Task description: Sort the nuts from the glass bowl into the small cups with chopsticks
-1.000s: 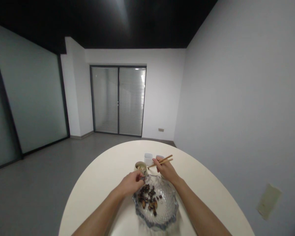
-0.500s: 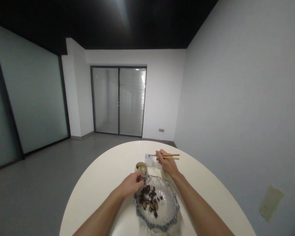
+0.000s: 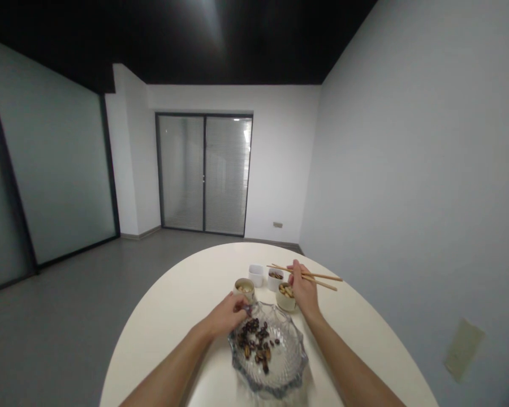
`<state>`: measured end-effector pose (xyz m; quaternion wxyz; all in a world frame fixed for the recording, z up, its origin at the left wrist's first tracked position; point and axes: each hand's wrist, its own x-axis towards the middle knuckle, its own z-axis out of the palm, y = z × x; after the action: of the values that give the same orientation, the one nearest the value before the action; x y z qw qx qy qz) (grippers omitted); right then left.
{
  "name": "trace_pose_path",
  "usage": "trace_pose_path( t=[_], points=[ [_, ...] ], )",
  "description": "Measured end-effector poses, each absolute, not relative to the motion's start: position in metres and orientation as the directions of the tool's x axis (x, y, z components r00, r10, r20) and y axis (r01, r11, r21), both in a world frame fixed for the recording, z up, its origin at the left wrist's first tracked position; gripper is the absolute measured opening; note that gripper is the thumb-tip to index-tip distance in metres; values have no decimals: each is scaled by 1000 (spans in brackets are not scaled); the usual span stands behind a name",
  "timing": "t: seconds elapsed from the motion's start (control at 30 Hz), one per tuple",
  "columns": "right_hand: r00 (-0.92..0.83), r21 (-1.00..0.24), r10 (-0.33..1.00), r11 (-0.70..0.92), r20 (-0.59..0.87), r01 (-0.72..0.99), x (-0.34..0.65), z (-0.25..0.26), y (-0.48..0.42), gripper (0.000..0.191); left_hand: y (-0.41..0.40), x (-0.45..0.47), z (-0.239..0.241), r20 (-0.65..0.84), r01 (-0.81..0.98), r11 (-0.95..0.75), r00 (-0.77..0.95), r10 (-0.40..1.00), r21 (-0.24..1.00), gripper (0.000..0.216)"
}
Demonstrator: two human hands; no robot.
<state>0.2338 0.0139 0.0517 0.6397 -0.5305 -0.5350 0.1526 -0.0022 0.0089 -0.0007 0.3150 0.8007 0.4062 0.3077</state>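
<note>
1. Round white table (image 3: pixel 169 305), plain room; we work at its near edge.
2. Chopsticks (image 3: pixel 320 276): raised in our right hand (image 3: pixel 304 288), fingers pinching the shafts, tips close together near the white cups. Too small to tell if the tips grip anything. We judge them light, stiff, smooth; best held mid-shaft or higher, tips free.
3. Glass bowl (image 3: pixel 286 350): on the table, between our forearms. Left hand (image 3: pixel 227 314) has its thumb and fingers curled on the far-left rim. Probably heavy, rigid, slippery, breakable; we'd take the scalloped rim.
4. Dark pieces (image 3: pixel 259 341): heaped left of centre inside it. Likely light, hard, apt to roll; we'd pinch each across its middle.
5. Beyond: left round cup (image 3: pixel 243 297), right round cup (image 3: pixel 285 302), left white cup (image 3: pixel 256 277), right white cup (image 3: pixel 275 284).
6. Farthest: we see glass doors (image 3: pixel 203 169).
</note>
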Motion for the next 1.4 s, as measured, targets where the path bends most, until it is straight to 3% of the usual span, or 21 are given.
trace_pose_path(
  t=[0.17,0.57,0.67,0.87,1.03,1.4],
  points=[
    [454,-912,794,308,403,270,242,38,2,61,10,0,2,231,383,-443,485,843,811,17],
    [332,-882,826,368,455,293,230,43,-15,60,13,5,-4,225,256,-370,458,860,893,8],
    [223,-858,842,426,492,286,236,51,-31,60,15,3,-10,225,281,-364,425,877,888,10],
    [-234,-825,899,433,369,364,240,45,-51,53,15,0,-15,248,352,-368,342,906,861,18],
    [-339,-751,865,494,370,438,233,40,-52,47,12,-1,-12,262,379,-373,315,912,847,19],
    [-412,-740,853,497,321,452,235,42,-55,40,12,-1,-13,253,375,-364,314,915,852,20]
  ],
)
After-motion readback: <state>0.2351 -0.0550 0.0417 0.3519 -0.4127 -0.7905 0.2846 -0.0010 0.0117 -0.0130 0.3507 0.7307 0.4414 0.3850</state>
